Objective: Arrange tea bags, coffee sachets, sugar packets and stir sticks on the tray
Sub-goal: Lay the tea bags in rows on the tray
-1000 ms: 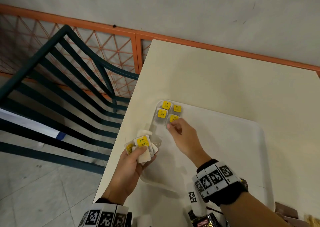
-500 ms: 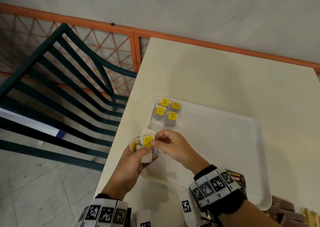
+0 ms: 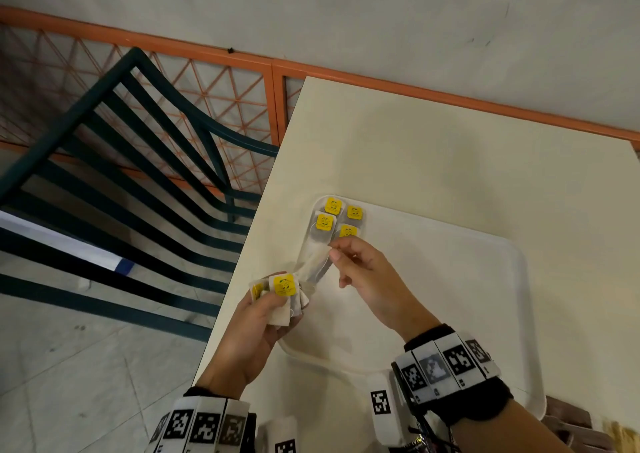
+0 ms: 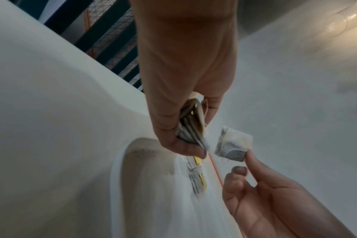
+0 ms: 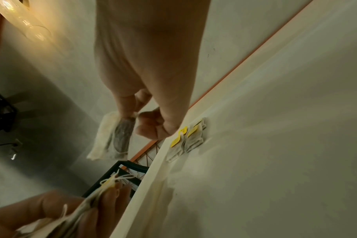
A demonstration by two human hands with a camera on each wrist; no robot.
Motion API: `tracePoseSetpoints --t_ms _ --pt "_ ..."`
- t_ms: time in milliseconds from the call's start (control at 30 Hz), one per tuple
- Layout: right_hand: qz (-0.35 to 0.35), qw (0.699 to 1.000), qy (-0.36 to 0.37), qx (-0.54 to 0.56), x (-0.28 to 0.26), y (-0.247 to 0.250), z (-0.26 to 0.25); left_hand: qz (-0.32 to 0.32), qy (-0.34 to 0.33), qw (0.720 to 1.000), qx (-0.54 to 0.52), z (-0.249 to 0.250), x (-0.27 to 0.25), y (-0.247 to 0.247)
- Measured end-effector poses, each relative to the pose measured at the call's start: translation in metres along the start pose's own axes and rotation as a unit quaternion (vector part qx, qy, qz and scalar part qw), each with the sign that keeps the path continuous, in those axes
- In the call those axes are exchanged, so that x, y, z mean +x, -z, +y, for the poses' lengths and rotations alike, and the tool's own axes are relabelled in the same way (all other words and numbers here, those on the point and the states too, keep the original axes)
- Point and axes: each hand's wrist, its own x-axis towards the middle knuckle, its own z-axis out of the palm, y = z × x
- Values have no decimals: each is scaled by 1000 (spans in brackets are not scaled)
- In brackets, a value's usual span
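My left hand [image 3: 273, 310] grips a bunch of tea bags [image 3: 282, 291] with yellow tags over the tray's near-left corner; the same bunch [image 4: 190, 127] shows in the left wrist view. My right hand [image 3: 334, 250] pinches one tea bag [image 3: 313, 265] by its top edge and holds it in the air between the bunch and the tray's far-left corner. That bag [image 5: 114, 136] hangs from thumb and forefinger in the right wrist view. Several tea bags [image 3: 337, 219] with yellow tags lie in the far-left corner of the white tray [image 3: 485, 279].
The tray sits on a cream table [image 3: 433, 148] whose left edge runs beside a dark green chair [image 3: 138, 182]. An orange railing [image 3: 207, 82] stands behind. Dark sachets [image 3: 571, 421] lie at the table's near right, beyond the tray.
My right hand left the laid-out bags, came back to the bunch in my left hand, and now lifts one tea bag away from it toward the tray's far-left corner.
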Motion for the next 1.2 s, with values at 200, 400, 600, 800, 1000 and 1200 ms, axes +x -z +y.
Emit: tracePoseSetpoints --t_ms 200,400,600,800,1000,1200 --pt "-122 990 -33 67 -7 -2 -8 -7 38 998 -54 4 0 -6" --pt "-45 989 -8 -140 4 1 11 11 6 1000 5 1 -1 -1" --pt "-43 961 31 -271 18 -2 11 57 -17 998 -6 2 -1 20" --pt "54 881 125 -452 16 -6 25 46 -21 999 -13 3 -3 24" --pt "19 829 166 -534 -16 -11 46 75 -6 997 -36 1 1 27" --pt "-21 807 159 -568 -16 -14 48 69 5 997 -31 0 3 21"
